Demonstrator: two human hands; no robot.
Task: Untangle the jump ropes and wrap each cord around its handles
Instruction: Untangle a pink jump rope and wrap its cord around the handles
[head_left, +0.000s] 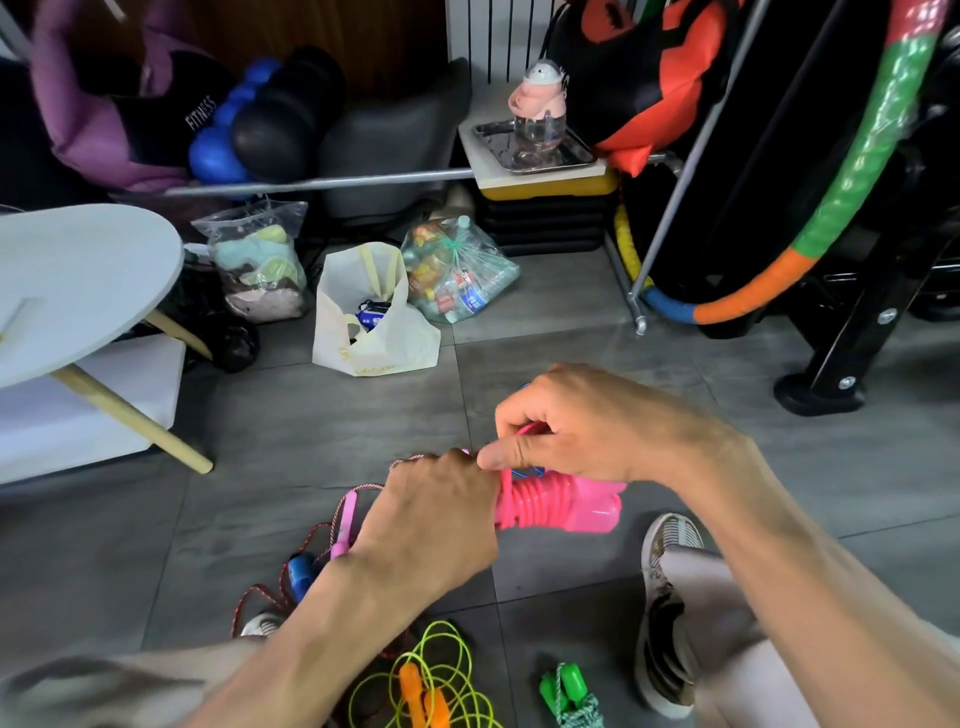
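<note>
Closest to the person, on the gray floor (291, 415), lie ropes that wait their turn. A yellow-green cord (441, 670) sits in loose loops around orange handles (421, 693), not wrapped yet. Just beside it, green handles (563, 686) have a green-and-white cord bunched around them. A shoe (662, 613) rests on the floor at the right.

A bit farther, a red-and-white rope (270, 597) snakes past a blue handle (301, 571) and a thin pink handle (345, 525), looking tangled.

Above these, both hands work on one rope. The left hand (431, 525) is curled tight around one end of the pink handles (566, 504), likely to keep them steady and together. The right hand (576, 426) pinches the pink cord (527, 428) between thumb and bent fingers, just over the handles, so it can lay the cord down turn by turn. Many neat turns already sit side by side on the handles, so this rope seems nearly done.

Far off stand a white bag (363, 322), a round table (78, 280) at the left, and a striped hoop (852, 187) at the right.
</note>
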